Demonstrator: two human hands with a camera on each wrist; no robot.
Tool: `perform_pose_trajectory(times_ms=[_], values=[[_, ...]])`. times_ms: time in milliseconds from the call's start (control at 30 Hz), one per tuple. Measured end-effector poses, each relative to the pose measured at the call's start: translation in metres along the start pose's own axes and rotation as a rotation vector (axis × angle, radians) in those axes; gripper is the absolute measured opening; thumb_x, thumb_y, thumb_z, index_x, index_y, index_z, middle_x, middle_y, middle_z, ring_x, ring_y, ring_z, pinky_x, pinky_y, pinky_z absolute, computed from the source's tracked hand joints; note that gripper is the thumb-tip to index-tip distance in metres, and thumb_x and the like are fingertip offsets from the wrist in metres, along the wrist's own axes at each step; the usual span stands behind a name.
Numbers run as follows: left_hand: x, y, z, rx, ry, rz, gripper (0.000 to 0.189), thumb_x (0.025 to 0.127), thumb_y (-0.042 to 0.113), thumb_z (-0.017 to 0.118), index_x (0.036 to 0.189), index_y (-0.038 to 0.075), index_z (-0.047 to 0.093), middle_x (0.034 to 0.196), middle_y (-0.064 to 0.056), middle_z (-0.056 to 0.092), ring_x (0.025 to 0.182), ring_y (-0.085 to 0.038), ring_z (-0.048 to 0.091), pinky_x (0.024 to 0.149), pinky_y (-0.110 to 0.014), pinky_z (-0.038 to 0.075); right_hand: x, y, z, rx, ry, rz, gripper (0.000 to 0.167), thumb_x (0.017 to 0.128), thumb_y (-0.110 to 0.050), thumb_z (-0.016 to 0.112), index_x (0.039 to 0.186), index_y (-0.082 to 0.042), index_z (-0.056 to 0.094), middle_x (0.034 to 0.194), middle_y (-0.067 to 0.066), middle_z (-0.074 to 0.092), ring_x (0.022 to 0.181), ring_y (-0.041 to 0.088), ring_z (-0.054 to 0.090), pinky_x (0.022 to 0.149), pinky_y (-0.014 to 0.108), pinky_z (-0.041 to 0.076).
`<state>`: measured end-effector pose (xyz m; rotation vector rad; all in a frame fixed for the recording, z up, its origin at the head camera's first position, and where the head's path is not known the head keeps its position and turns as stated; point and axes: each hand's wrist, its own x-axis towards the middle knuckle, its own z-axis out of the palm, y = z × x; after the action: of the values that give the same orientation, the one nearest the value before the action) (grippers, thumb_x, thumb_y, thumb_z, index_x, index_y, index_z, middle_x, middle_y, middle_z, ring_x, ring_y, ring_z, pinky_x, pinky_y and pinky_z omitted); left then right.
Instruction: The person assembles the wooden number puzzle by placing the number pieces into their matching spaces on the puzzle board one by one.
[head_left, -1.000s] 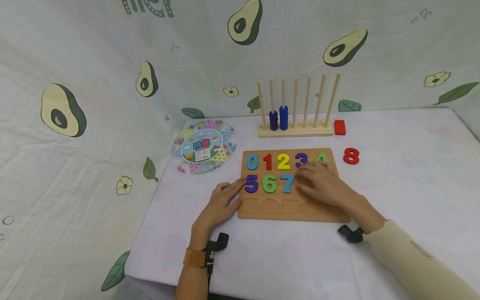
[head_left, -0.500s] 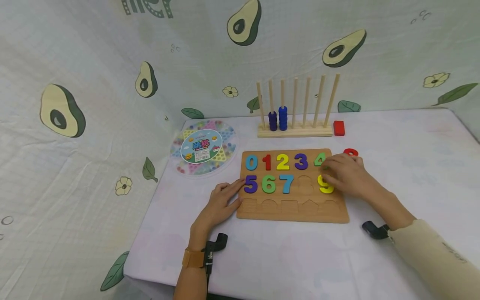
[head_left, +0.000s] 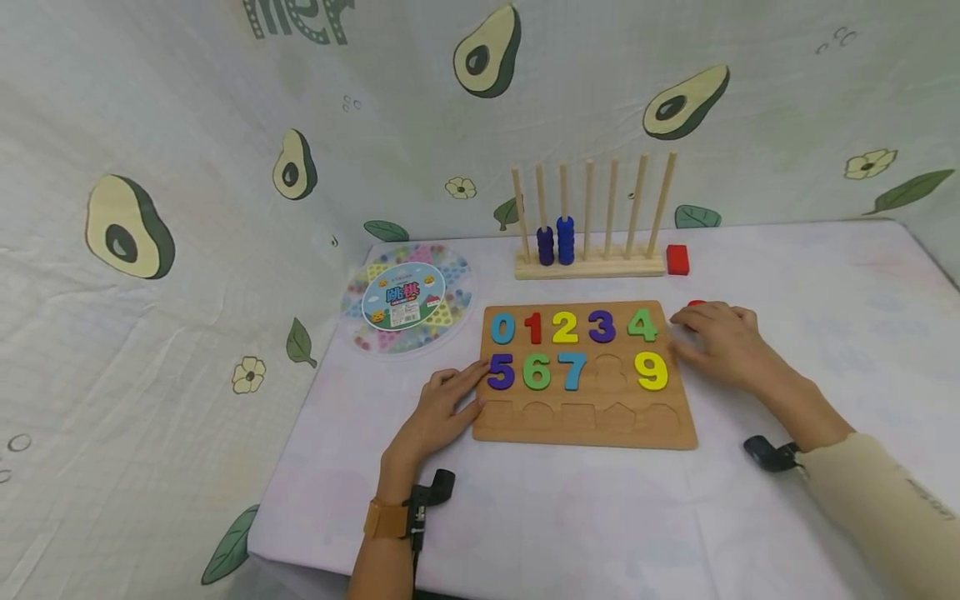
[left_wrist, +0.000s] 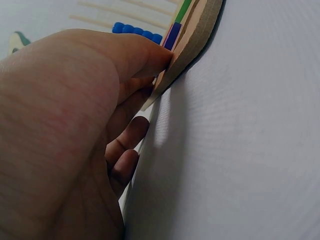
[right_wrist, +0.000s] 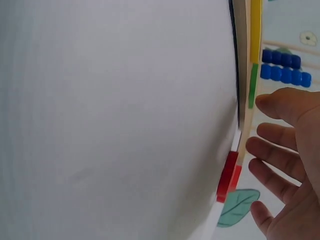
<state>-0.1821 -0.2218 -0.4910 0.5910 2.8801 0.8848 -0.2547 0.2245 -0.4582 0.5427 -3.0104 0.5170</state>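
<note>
A wooden number board lies flat with colourful digits 0 to 7 and a yellow 9 set in it. Between the blue 7 and the 9, an 8-shaped recess shows bare wood. My left hand rests at the board's left edge, thumb and fingertips touching its side, fingers relaxed. To the board's right, my right hand hovers with spread fingers and holds nothing. The red 8 lies on the table, mostly hidden behind that hand in the head view.
Behind the board stands a wooden peg rack with dark blue beads and blue beads on two pegs. A red block sits at the rack's right end. A round Chinese checkers set lies at back left.
My right hand has moved right, from over the lower right of the board to beside the red 8, uncovering the yellow 9. The left hand stays at the board's edge.
</note>
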Motion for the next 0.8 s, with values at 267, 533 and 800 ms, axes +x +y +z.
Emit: perform_pose_trajectory(times_ms=[267,533,800], values=[[0.0,0.0,0.0,-0.005,0.0,-0.004,0.056,0.102,0.036,0.056,0.156,0.03,0.039,0.158,0.014,0.035,0.129,-0.023,0.036,0.108,-0.051,0.027,0.004,0.009,-0.001,-0.009,0.013,0.038,0.05,0.087,-0.018,0.074,0.13,0.003,0.058,0.135,0.029,0.049,0.128,0.047,0.034,0.099,0.068,0.018],[0.0,-0.002,0.001,0.005,-0.008,-0.011,0.056,0.103,0.039,0.054,0.156,0.032,0.037,0.159,0.015,0.034,0.13,-0.023,0.035,0.107,-0.049,0.027,0.011,0.022,0.0,0.007,-0.025,0.091,0.068,0.086,-0.021,0.075,0.141,0.002,0.043,0.141,0.033,0.036,0.128,0.053,0.025,0.098,0.071,0.016],[0.0,0.0,0.0,0.0,-0.007,-0.018,0.056,0.103,0.038,0.054,0.156,0.032,0.037,0.159,0.014,0.034,0.13,-0.023,0.035,0.108,-0.05,0.027,0.016,0.033,0.002,0.011,-0.053,0.144,0.074,0.086,-0.024,0.077,0.143,0.004,0.038,0.141,0.036,0.033,0.128,0.054,0.022,0.099,0.072,0.013]])
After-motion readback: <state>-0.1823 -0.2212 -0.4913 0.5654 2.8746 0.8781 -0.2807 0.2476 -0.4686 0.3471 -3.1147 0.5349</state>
